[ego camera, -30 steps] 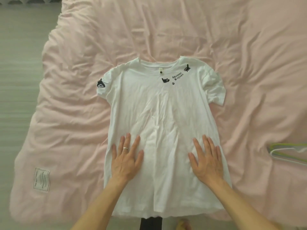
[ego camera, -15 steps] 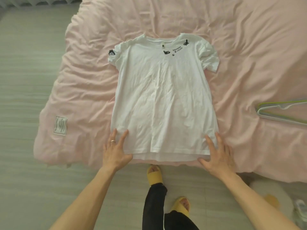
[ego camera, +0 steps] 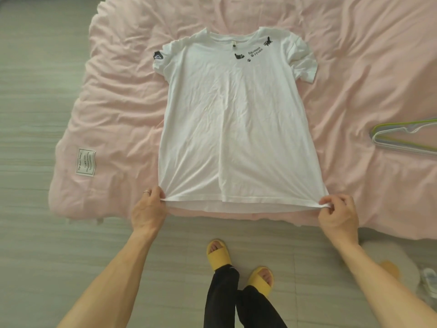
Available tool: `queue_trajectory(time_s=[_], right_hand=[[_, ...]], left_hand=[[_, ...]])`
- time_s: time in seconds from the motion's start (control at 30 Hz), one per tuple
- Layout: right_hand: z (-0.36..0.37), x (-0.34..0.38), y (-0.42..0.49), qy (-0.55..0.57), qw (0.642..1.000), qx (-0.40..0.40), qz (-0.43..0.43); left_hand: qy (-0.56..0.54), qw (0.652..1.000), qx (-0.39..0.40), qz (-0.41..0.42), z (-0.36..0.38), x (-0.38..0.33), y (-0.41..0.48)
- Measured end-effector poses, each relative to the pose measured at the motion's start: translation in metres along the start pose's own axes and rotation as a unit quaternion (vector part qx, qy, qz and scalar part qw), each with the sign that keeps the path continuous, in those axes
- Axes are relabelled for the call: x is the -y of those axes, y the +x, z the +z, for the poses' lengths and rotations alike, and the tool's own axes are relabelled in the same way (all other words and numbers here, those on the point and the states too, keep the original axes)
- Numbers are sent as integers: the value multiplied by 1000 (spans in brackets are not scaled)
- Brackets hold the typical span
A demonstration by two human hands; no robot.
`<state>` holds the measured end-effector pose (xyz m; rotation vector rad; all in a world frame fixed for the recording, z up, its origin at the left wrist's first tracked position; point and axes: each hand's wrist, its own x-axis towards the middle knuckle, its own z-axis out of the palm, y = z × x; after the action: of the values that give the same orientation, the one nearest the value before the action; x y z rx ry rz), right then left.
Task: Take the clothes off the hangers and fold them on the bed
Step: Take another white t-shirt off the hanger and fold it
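A white T-shirt (ego camera: pixel 236 129) with small black prints near the collar lies flat, front up, on the pink bed cover (ego camera: pixel 369 67), collar away from me. My left hand (ego camera: pixel 147 210) pinches the hem's left corner at the bed's near edge. My right hand (ego camera: pixel 338 215) pinches the hem's right corner. The hem is stretched taut between them and lifted slightly off the cover.
Empty hangers (ego camera: pixel 406 140), green and grey, lie on the bed at the right edge. A white care label (ego camera: pixel 85 165) is sewn on the cover's left corner. My feet in yellow slippers (ego camera: pixel 218 254) stand on the grey floor. A round pale object (ego camera: pixel 387 259) sits at lower right.
My hands slid down the shirt from its lower body to the hem, then went from flat on the cloth to pinching the two hem corners. I stepped back from the bed.
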<state>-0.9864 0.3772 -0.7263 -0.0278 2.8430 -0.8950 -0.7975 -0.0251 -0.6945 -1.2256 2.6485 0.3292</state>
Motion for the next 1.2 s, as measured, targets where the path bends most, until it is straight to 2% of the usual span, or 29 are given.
queue_trajectory(time_s=[0.17, 0.23, 0.3, 0.4, 0.5, 0.63, 0.73, 0.93, 1.0, 1.03, 1.13, 1.2], right_hand=[[-1, 11, 7, 22, 988, 4, 151], [4, 19, 5, -69, 991, 1, 115], [12, 23, 0, -171, 985, -2, 21], [21, 26, 0, -219, 968, -25, -120], [26, 19, 2, -237, 954, -30, -183], [20, 9, 0, -201, 967, -15, -158], [7, -4, -3, -195, 971, -27, -134], [10, -2, -3, -239, 967, 8, -85], [17, 17, -4, -245, 964, 12, -100], [20, 26, -6, -245, 961, 5, -127], [28, 43, -11, -258, 942, 6, -214], [36, 46, -15, -271, 927, 23, -257]], left_hand=[[-6, 999, -13, -47, -8, 9, 7], [-33, 995, -7, -90, -9, 11, 10], [-40, 993, 18, -106, -7, 10, 11], [-45, 995, 47, -81, -3, 7, 11], [-80, 993, 49, -77, 3, 4, 15], [-133, 987, 10, -92, 4, 10, 9], [-158, 976, -43, -143, -4, 24, 6], [-76, 989, 16, -122, -1, 26, 9], [-29, 997, -14, -69, 8, 17, 6], [-5, 999, -44, -15, 14, 13, 5], [78, 976, -107, 172, 28, 2, 2], [124, 962, -100, 223, 31, -5, 0]])
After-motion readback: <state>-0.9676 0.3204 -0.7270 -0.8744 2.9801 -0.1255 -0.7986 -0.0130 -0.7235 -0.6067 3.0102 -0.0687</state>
